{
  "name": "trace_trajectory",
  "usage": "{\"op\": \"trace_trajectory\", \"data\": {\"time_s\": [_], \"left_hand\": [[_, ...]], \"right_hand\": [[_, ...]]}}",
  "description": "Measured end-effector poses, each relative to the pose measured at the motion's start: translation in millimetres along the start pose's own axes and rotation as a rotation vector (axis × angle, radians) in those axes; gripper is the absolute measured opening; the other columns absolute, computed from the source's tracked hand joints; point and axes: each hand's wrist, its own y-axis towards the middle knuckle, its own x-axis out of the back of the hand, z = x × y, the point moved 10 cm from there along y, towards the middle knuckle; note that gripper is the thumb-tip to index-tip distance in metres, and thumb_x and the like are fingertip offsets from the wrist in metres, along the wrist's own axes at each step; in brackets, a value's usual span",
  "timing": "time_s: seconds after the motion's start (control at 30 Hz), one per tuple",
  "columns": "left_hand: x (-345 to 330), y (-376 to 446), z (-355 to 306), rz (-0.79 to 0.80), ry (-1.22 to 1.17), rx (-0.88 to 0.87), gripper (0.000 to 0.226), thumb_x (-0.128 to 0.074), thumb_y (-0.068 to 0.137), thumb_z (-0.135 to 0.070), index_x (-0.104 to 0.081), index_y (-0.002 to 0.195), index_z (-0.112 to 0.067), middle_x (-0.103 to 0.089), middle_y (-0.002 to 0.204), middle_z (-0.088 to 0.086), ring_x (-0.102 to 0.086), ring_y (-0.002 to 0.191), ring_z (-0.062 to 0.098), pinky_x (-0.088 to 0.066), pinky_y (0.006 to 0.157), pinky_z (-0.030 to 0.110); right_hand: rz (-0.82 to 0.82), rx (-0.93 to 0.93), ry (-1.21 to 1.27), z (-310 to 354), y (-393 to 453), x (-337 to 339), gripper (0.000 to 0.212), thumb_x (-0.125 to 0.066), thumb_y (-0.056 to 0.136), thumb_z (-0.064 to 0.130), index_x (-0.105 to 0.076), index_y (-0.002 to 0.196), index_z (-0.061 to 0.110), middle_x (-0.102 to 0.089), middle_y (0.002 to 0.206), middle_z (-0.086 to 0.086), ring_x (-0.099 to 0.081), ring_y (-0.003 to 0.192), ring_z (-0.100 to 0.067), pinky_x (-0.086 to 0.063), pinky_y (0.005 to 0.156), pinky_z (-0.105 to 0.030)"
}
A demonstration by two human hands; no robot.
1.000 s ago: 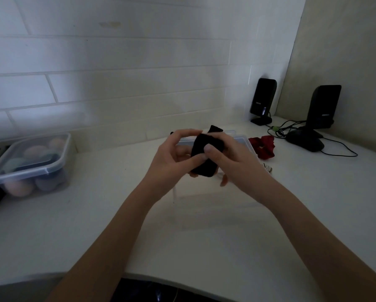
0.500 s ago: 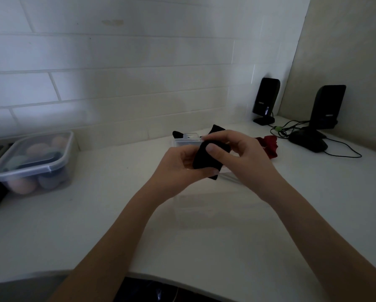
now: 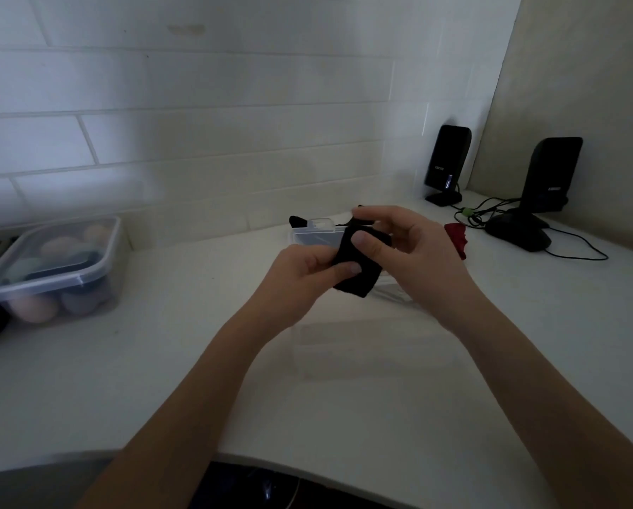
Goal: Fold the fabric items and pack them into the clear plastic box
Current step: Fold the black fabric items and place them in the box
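Black folded fabric piece (image 3: 355,264) sits clamped between the fingers of both our left hand (image 3: 307,277) and right hand (image 3: 414,251); any slackening could unfold it before it reaches the clear plastic box (image 3: 316,235) beyond our fingers.

One head-worn wide-angle camera looks forward and down from above the near edge of a white countertop (image 3: 168,361). It faces a white tiled wall (image 3: 212,141), whose lines bow from the lens. Both forearms reach in from the bottom of the frame, close to the lens. No second view shares the scene.
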Motion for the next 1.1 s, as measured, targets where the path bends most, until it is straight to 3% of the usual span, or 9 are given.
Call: {"op": "trace_trajectory", "data": {"time_s": [0.07, 0.17, 0.3, 0.4, 0.5, 0.63, 0.8, 0.97, 1.1], "left_hand": [[1, 0, 0, -0.01, 0.027, -0.004, 0.019, -0.061, 0.086, -0.012, -0.07, 0.08, -0.027, -0.071, 0.067, -0.02, -0.065, 0.071, -0.004, -0.047, 0.069, 0.011], [1, 0, -2, -0.01, 0.055, -0.013, 0.015, -0.057, 0.089, -0.02, -0.071, 0.084, -0.022, -0.072, 0.073, -0.012, -0.066, 0.073, 0.0, -0.05, 0.071, 0.014], [1, 0, -4, -0.007, 0.047, -0.023, 0.019, -0.051, 0.093, -0.016, -0.067, 0.086, -0.025, -0.069, 0.077, -0.012, -0.063, 0.071, -0.004, -0.047, 0.068, 0.012], [2, 0, -3, -0.003, 0.006, -0.019, 0.024, -0.06, 0.087, -0.011, -0.065, 0.098, -0.033, -0.072, 0.084, -0.016, -0.067, 0.08, 0.0, -0.051, 0.074, 0.017], [6, 0, -4, -0.043, -0.036, -0.022, 0.031, -0.07, 0.077, 0.0, -0.068, 0.097, -0.024, -0.074, 0.09, 0.002, -0.071, 0.085, 0.012, -0.055, 0.081, 0.025], [19, 1, -6, -0.11, -0.037, -0.05, 0.032, -0.072, 0.075, 0.001, -0.071, 0.088, -0.028, -0.074, 0.077, -0.007, -0.068, 0.072, 0.012, -0.055, 0.073, 0.027], [24, -6, -12, -0.109, 0.004, -0.07, 0.035, -0.075, 0.07, 0.002, -0.071, 0.093, -0.024, -0.074, 0.092, -0.003, -0.07, 0.089, 0.01, -0.054, 0.078, 0.022], [34, -29, -15, -0.058, 0.333, -0.161, 0.034, -0.074, 0.069, -0.003, -0.07, 0.089, -0.03, -0.072, 0.09, -0.007, -0.066, 0.087, 0.01, -0.05, 0.08, 0.022], [37, -41, -10, -0.102, 0.37, -0.158, 0.034, -0.057, 0.07, -0.003, -0.071, 0.084, -0.03, -0.071, 0.086, -0.014, -0.063, 0.091, 0.011, -0.045, 0.078, 0.017]], "right_hand": [[0.092, -0.08, -0.005, -8, 1, -2, 0.039, -0.072, 0.076, 0.035, -0.063, 0.112, 0.024, -0.066, 0.101, -0.003, -0.067, 0.091, -0.024, -0.058, 0.074, -0.036], [0.22, -0.119, -0.07, -12, -2, -11, 0.032, -0.071, 0.077, 0.027, -0.064, 0.108, 0.019, -0.068, 0.103, -0.004, -0.07, 0.084, -0.016, -0.056, 0.066, -0.028], [0.116, -0.077, -0.011, -7, 0, -3, 0.017, -0.072, 0.078, 0.012, -0.066, 0.093, 0.016, -0.07, 0.096, -0.014, -0.072, 0.08, -0.021, -0.06, 0.068, -0.031], [0.031, -0.067, 0.046, -6, 2, 5, 0.018, -0.074, 0.074, 0.006, -0.067, 0.089, 0.012, -0.069, 0.091, -0.02, -0.07, 0.077, -0.025, -0.06, 0.067, -0.031], [0.019, -0.025, 0.021, -3, 1, 5, 0.023, -0.078, 0.07, 0.01, -0.067, 0.086, 0.021, -0.069, 0.084, -0.007, -0.067, 0.073, -0.015, -0.058, 0.07, -0.032], [0.148, -0.013, 0.015, 0, -2, -9, 0.037, -0.077, 0.071, 0.005, -0.059, 0.102, 0.015, -0.068, 0.084, 0.002, -0.067, 0.074, -0.005, -0.055, 0.071, -0.02], [0.165, 0.103, -0.127, 15, -5, -11, 0.025, -0.077, 0.07, 0.005, -0.06, 0.083, 0.018, -0.068, 0.082, 0.001, -0.066, 0.073, -0.012, -0.058, 0.068, -0.026], [0.368, 0.101, -0.324, 1, -15, -36, 0.026, -0.076, 0.068, 0.003, -0.06, 0.069, 0.023, -0.067, 0.083, -0.003, -0.064, 0.072, -0.018, -0.059, 0.069, -0.041], [0.556, 0.162, -0.499, -1, -29, -59, 0.03, -0.074, 0.07, 0.004, -0.055, 0.064, 0.026, -0.059, 0.08, 0.01, -0.062, 0.071, -0.011, -0.056, 0.066, -0.033]]}}
